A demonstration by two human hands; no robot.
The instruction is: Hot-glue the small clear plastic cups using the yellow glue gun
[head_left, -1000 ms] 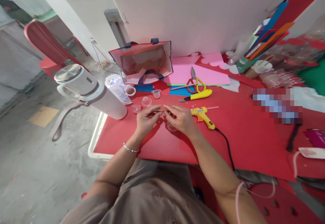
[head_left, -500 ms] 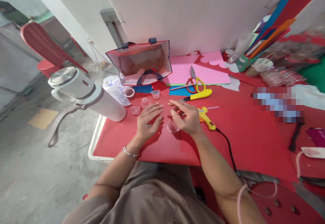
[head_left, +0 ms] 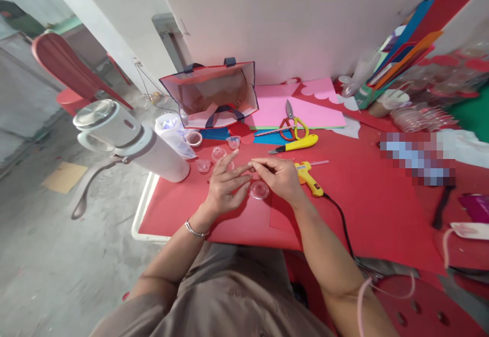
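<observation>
My left hand [head_left: 227,186] hovers over the red tabletop with its fingers spread. My right hand [head_left: 278,176] has thumb and forefinger pinched together at the tip of a left finger. Anything between those fingertips is too small to make out. Just below the fingertips rests a see-through plastic cup [head_left: 259,190] on the table. Beyond my left hand stand more small plastic cups, one farther back [head_left: 233,142] and one to the left [head_left: 204,165]. A yellow glue gun [head_left: 311,179] lies right of my right hand, a glue stick poking out of it.
Behind my hands lie a yellow-handled cutter knife [head_left: 300,143], scissors [head_left: 294,125] and pink paper sheets [head_left: 278,105]. An open bag [head_left: 210,95] leans near the wall. A large white tumbler [head_left: 153,148] stands at the left edge. The glue gun's black cord [head_left: 342,214] runs over the front edge.
My hands have come together: the right fingertips now meet a left finger. The left fingers have spread apart. The cups and tools have stayed put.
</observation>
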